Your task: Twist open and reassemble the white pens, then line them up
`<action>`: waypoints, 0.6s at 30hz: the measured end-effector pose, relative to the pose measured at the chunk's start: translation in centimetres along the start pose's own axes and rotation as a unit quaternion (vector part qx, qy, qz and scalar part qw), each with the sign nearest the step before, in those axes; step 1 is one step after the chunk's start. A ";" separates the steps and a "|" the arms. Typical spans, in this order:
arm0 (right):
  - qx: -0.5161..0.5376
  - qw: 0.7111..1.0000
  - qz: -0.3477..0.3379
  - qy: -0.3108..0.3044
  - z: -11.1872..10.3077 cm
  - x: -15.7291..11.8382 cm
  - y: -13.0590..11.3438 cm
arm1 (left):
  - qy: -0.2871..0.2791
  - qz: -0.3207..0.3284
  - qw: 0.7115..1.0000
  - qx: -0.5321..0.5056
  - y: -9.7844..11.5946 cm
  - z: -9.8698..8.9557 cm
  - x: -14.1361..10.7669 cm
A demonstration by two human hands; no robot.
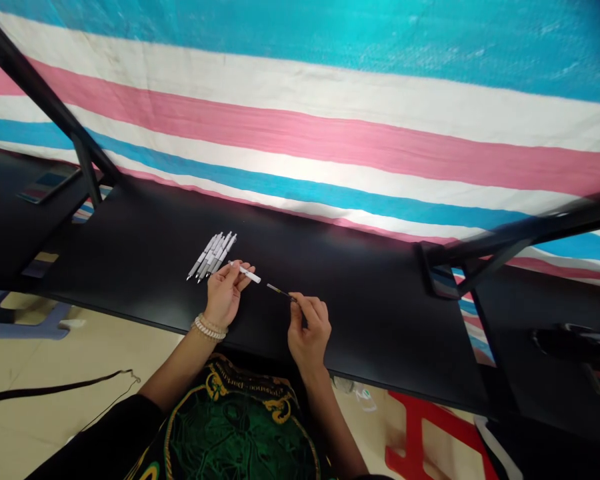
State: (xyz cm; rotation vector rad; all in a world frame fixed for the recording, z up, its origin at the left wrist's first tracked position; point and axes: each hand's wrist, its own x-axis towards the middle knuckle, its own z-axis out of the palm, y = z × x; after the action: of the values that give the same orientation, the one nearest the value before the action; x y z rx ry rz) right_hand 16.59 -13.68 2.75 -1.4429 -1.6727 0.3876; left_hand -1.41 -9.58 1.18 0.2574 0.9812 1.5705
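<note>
My left hand [225, 288] is closed on a white pen barrel [249, 274], whose open end points right. Pinched in my right hand [310, 330] is a thin pen refill [279, 291], its clear end aimed at the barrel. A small gap separates refill and barrel. Just beyond my left hand, a bundle of several white and grey pens [213, 256] lies side by side on the black table [370, 300].
A striped tarp [300, 133] hangs behind the table. Black metal frame legs [85, 160] stand at left, with another frame [520, 233] at right. A flat phone-like object [47, 185] lies far left. A red stool [430, 433] and a blue-grey stool [25, 320] are below.
</note>
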 end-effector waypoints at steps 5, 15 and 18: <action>0.017 0.999 -0.004 -0.040 0.8 0.2 -0.3 | -0.019 0.004 1.000 0.018 -0.5 0.5 -0.7; 0.053 0.995 -0.031 -0.080 2.1 -0.4 -1.4 | -0.027 0.024 0.998 0.053 -1.4 0.7 -1.4; 0.061 0.995 -0.036 -0.070 2.0 -0.4 -1.2 | -0.031 0.016 0.998 0.055 -1.4 0.6 -1.2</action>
State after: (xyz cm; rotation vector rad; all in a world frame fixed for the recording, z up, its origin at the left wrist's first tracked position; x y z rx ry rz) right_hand 14.23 -13.77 2.30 -1.2875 -1.7755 0.5513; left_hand 0.26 -10.51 0.99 0.3968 1.0212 1.5305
